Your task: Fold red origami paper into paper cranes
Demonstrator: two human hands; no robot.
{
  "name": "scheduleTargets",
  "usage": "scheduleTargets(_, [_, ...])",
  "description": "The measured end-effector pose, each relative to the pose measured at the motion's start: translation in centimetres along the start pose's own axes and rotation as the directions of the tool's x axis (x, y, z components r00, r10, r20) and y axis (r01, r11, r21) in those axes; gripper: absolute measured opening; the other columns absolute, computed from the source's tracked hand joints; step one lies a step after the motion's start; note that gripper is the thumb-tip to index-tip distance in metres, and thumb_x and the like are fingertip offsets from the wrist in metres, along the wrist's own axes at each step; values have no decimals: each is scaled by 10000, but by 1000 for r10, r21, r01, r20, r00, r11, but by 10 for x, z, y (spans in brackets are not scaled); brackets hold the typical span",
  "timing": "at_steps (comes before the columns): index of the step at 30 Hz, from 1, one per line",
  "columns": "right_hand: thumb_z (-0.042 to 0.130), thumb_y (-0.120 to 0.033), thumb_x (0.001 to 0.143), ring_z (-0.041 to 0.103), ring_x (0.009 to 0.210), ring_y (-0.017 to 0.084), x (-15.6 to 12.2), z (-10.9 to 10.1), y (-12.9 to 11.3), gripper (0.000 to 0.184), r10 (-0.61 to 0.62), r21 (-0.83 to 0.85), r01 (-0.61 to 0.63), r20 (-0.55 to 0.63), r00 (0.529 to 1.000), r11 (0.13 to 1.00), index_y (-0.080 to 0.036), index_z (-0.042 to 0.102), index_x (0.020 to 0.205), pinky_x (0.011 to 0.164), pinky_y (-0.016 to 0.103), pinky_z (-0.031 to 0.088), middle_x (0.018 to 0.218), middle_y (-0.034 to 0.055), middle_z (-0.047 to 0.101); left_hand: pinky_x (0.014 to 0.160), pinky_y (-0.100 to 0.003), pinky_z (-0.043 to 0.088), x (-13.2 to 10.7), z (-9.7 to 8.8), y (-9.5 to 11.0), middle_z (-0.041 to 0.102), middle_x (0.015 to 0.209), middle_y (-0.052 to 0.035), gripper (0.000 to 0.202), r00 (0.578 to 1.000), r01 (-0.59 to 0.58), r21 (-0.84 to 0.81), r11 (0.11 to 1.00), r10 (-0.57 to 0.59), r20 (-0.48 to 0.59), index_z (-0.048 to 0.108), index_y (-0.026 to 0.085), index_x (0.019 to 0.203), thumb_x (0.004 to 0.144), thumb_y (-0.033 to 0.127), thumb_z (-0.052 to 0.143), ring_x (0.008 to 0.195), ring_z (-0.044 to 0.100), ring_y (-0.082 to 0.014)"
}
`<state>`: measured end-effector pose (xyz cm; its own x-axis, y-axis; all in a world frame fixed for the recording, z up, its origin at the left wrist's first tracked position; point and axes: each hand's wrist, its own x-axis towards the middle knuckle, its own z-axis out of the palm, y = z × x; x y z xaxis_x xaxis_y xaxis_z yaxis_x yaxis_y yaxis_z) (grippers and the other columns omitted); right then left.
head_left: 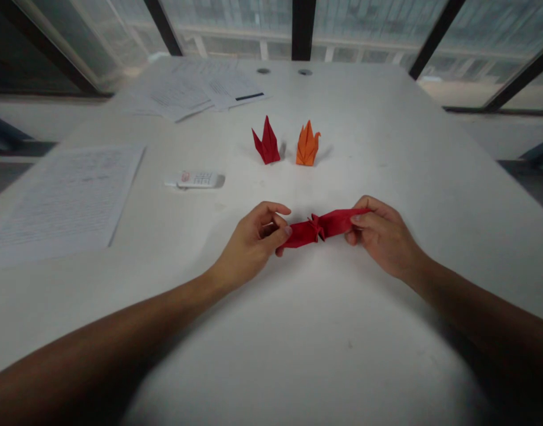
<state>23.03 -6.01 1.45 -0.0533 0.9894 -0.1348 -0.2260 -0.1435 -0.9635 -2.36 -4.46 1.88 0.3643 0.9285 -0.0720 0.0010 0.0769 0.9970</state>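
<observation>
Your left hand and right hand pinch opposite ends of a red folded paper between the surface's side edges — seemingly part-shaped; farther edgeward, a red figure and orange figure stand, apparently complete.

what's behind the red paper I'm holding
Behind the red paper, a red origami figure and an orange one stand on the white table. The patch of table it covers is hidden.

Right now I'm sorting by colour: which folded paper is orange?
The right standing figure; the left standing figure and the held folded paper are red.
</observation>
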Motion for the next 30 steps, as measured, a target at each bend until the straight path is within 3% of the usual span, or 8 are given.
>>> scheduleTargets(4, [672, -151, 736, 520, 515, 116, 7, -1, -5, 164, 54, 111, -41, -111, 992, 993, -213, 550, 646, 508, 265, 395, 603, -28, 594, 549, -235, 457, 1, 0, -2, 569, 797, 49, 262, 999, -12, -67, 998, 10, -30, 561, 201, 1099, 876, 200, 698, 569, 547, -80])
scheduleTargets(10, [677, -165, 725, 524, 516, 118, 11, -2, -6, 152, 89, 137, -73, -116, 989, 988, -202, 561, 635, 506, 263, 406, 591, -19, 581, 550, -236, 449, 2, -2, -5, 574, 808, 48, 247, 1000, -8, -101, 995, 7, -10, 581, 211, 1090, 873, 178, 697, 574, 543, -79])
scheduleTargets(14, [668, -185, 721, 542, 499, 128, 8, -1, -8, 124, 89, 130, -75, -106, 990, 989, -208, 567, 652, 489, 269, 406, 597, -16, 596, 568, -233, 451, 1, -3, -3, 579, 801, 37, 185, 998, 20, -171, 985, -9, 64, 613, 209, 1069, 897, 207, 681, 615, 542, -91])
scheduleTargets(17, [663, -200, 718, 537, 476, 122, 4, 2, -11, 123, 113, 134, -106, -49, 992, 985, -210, 567, 643, 476, 262, 402, 585, -22, 594, 590, -236, 445, 0, -3, -1, 583, 755, 18, 104, 996, 28, -239, 971, -8, 87, 628, 194, 996, 926, 265, 656, 656, 545, -114])
scheduleTargets(23, [640, -220, 686, 490, 418, 122, -1, 5, -16, 79, 201, 109, -222, 173, 964, 969, -208, 588, 627, 420, 256, 385, 520, -22, 576, 609, -233, 430, 3, -7, -3, 565, 772, 8, 120, 999, 47, -309, 950, -39, 31, 689, 205, 984, 935, 312, 661, 683, 541, -121])
scheduleTargets(26, [644, -230, 676, 466, 369, 112, -3, 5, -15, 64, 253, 76, -280, 255, 933, 957, -199, 605, 636, 390, 245, 365, 491, -26, 573, 647, -245, 446, 2, -10, -2, 586, 843, -12, 203, 986, 23, -219, 975, 14, 169, 728, 221, 1078, 905, 327, 726, 725, 554, -127])
scheduleTargets(30, [661, -221, 684, 483, 347, 99, -7, 6, -13, 57, 317, 49, -348, 311, 896, 936, -190, 614, 683, 363, 210, 316, 508, -34, 592, 731, -284, 483, -3, -11, 4, 602, 970, -55, 299, 913, -94, 9, 996, 82, 400, 760, 238, 1175, 893, 335, 758, 816, 574, -156])
